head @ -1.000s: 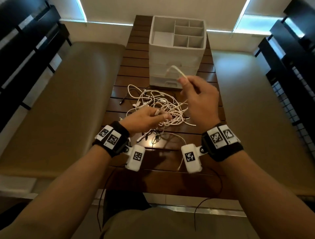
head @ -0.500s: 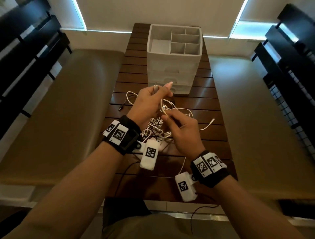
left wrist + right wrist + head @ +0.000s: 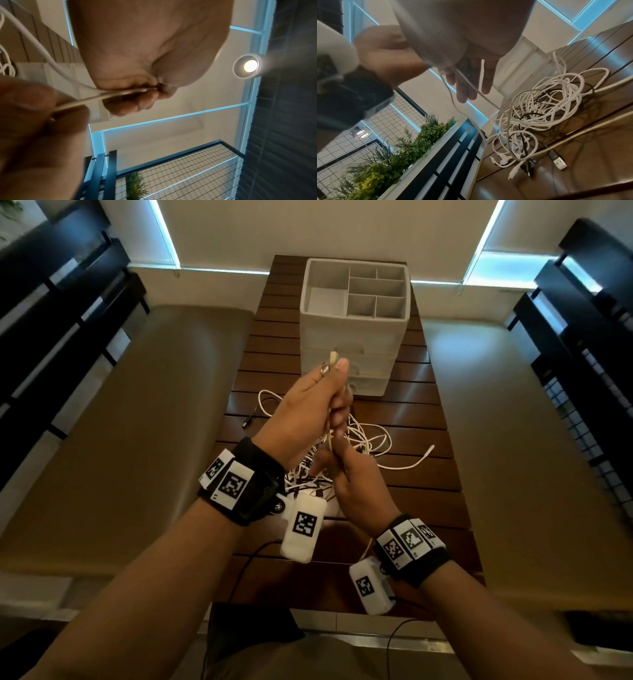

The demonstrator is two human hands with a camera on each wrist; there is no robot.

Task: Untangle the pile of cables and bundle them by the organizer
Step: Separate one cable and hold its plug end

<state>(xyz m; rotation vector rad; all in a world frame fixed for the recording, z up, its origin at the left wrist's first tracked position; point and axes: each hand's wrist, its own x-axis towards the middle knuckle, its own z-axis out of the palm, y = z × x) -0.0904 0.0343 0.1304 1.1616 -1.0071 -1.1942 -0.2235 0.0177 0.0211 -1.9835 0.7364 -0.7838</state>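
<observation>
Above the slatted table (image 3: 404, 419), in the head view, the left hand (image 3: 301, 412) is raised with its thumb and fingers pinching the plug end of 1 white cable (image 3: 330, 422), the tip poking up past the thumb. The right hand (image 3: 356, 484), just below and touching it, pinches the same strand lower down. Beneath them lies the cable pile (image 3: 363, 443), largely tangled, and beyond it stands the white organizer (image 3: 356, 337), its top compartments showing nothing inside.

In the left wrist view, the left hand (image 3: 145, 60) has its fingers curled round the cable (image 3: 106, 96), which runs taut toward the blurred right hand (image 3: 39, 128).

In the right wrist view, the right hand (image 3: 453, 33) has the strand (image 3: 471, 83) leaving its grip and dropping into the pile (image 3: 539, 115); how its fingertips close I cannot tell here. A loose USB plug (image 3: 558, 161) lies at the pile's near edge.

The step seems to be freeing 1 cable from the heap. Next calls for drawing it out steadily, hand under hand, watching that loops do not cinch into a knot.
</observation>
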